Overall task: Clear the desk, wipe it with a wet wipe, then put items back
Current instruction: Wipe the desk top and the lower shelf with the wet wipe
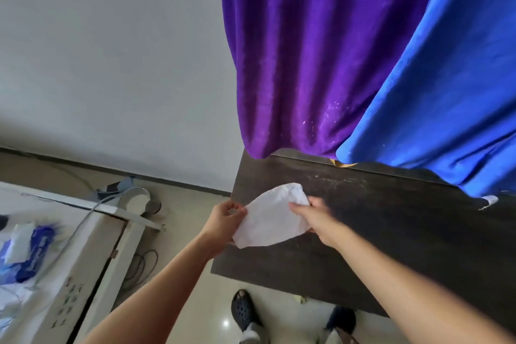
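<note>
A white wet wipe (pixel 269 216) is stretched between both hands over the left end of the dark wooden desk (pixel 391 232). My left hand (pixel 223 218) pinches its left edge, just off the desk's left side. My right hand (pixel 318 220) grips its right edge above the desk top. The desk top shows pale dusty streaks near its back edge.
A purple curtain (pixel 301 58) and a blue curtain (pixel 446 86) hang over the desk's back edge. At the left stands a white unit (pixel 92 254) with a blue wet wipe pack (pixel 30 251) and cables on it. My feet in dark shoes (pixel 244 310) stand on the tiled floor.
</note>
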The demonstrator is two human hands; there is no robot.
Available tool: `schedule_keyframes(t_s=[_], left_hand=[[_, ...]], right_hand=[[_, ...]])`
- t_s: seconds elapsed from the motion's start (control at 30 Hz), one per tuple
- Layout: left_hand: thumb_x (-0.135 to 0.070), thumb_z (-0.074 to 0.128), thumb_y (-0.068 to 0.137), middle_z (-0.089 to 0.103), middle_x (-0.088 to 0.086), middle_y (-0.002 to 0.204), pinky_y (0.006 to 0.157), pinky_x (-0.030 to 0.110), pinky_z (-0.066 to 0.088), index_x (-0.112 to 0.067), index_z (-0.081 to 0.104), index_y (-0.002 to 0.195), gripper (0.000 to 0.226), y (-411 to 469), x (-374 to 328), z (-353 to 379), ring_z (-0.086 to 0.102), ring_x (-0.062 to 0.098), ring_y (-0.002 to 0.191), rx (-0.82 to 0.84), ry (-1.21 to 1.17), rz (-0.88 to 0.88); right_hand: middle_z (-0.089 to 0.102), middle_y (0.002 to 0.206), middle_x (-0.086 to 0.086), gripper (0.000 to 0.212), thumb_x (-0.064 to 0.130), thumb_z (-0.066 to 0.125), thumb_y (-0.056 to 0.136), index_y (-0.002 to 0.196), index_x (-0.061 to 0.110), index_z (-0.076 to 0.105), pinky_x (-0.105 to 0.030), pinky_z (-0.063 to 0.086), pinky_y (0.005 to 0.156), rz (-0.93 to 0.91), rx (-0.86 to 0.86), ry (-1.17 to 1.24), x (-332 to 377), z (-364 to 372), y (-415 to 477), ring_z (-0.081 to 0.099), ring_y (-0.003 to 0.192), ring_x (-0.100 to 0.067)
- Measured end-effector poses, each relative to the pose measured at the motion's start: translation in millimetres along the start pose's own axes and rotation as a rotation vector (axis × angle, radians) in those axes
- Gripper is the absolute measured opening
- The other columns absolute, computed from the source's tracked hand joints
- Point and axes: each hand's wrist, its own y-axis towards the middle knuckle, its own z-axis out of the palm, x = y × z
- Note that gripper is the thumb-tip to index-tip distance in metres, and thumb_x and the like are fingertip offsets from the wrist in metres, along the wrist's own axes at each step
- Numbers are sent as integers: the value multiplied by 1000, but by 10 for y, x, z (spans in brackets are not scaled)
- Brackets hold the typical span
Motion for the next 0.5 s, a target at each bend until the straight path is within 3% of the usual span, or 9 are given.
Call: schedule_keyframes(t_s=[0.07, 0.13, 0.23, 0.3, 0.37, 0.43, 0.5], left_hand=[[-14, 54, 93, 53, 4, 65, 37, 22, 42, -11, 52, 75, 18, 166, 120, 26, 51, 15, 48, 14, 7, -51], [-14, 53, 91, 58, 6, 73, 43, 28, 49, -11, 54, 78, 14, 323, 248, 26, 56, 19, 58, -8, 2, -115], [-13, 50, 90, 60, 11, 89, 56, 43, 58, -10, 55, 90, 6, 521, 456, -77, 63, 28, 74, -86, -14, -178], [-16, 48, 91, 63, 12, 89, 62, 44, 59, -11, 54, 99, 11, 587, 578, -182, 64, 28, 71, -165, 86, -165], [-18, 46, 90, 63, 6, 83, 66, 40, 56, -15, 52, 102, 13, 605, 675, -279, 63, 25, 70, -237, 220, -124], [-18, 46, 90, 62, 1, 81, 67, 35, 52, -18, 53, 101, 13, 615, 762, -352, 62, 24, 73, -267, 316, -95], [-19, 47, 89, 63, 1, 82, 72, 37, 54, -17, 55, 101, 14, 635, 852, -411, 62, 25, 77, -276, 341, -120]], right_hand=[[66, 86, 0, 4, 22, 65, 86, 87, 20, 62, -30, 48, 70, -105, -70, -120, 23, 78, 99, 63, 83, -16], [65, 78, -6, 17, 25, 65, 81, 84, 8, 63, -30, 41, 63, -212, -115, -250, -7, 151, 241, 59, 75, -16], [47, 65, 4, 23, 29, 60, 78, 72, 10, 49, -32, 33, 57, -332, -181, -531, -142, 274, 432, 46, 65, -17], [50, 78, 6, 13, 31, 57, 84, 81, 19, 53, -36, 43, 61, -446, -236, -824, -272, 383, 429, 53, 73, -21], [53, 103, 6, 21, 37, 56, 88, 108, 31, 60, -38, 49, 71, -514, -113, -1036, -443, 507, 348, 59, 88, -24], [51, 120, 7, 38, 48, 54, 88, 123, 33, 56, -37, 49, 79, -534, 51, -1132, -612, 605, 223, 58, 102, -20], [54, 116, 11, 40, 56, 51, 86, 118, 33, 60, -34, 51, 76, -608, 6, -1069, -738, 648, 107, 56, 105, -13]])
